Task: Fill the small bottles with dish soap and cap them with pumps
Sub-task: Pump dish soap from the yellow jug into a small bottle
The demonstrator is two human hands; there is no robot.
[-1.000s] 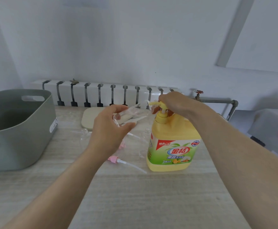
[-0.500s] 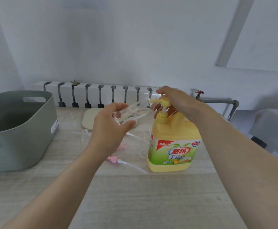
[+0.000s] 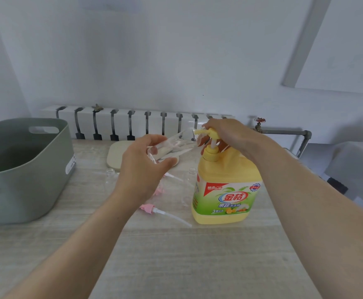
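Observation:
A big yellow dish soap jug [image 3: 226,190] stands right of centre on the table. My right hand [image 3: 230,137] rests over its yellow pump head [image 3: 208,133], fingers curled around it; the pump stem is raised. My left hand [image 3: 144,167] holds a small clear bottle [image 3: 172,145] tilted, its mouth right at the pump spout. A pink pump with a long white tube [image 3: 154,209] lies on the table in front of the jug. Other small clear bottles [image 3: 110,175] stand behind my left hand, partly hidden.
A grey-green plastic tub [image 3: 25,169] sits at the left. A beige pad [image 3: 116,156] lies at the back by the white radiator [image 3: 133,124]. A metal pipe with a red valve [image 3: 260,124] runs at the back right. The pale wooden table [image 3: 176,255] extends toward me.
The pump head has risen from its pressed position under my right hand. My left hand keeps the small bottle at the spout.

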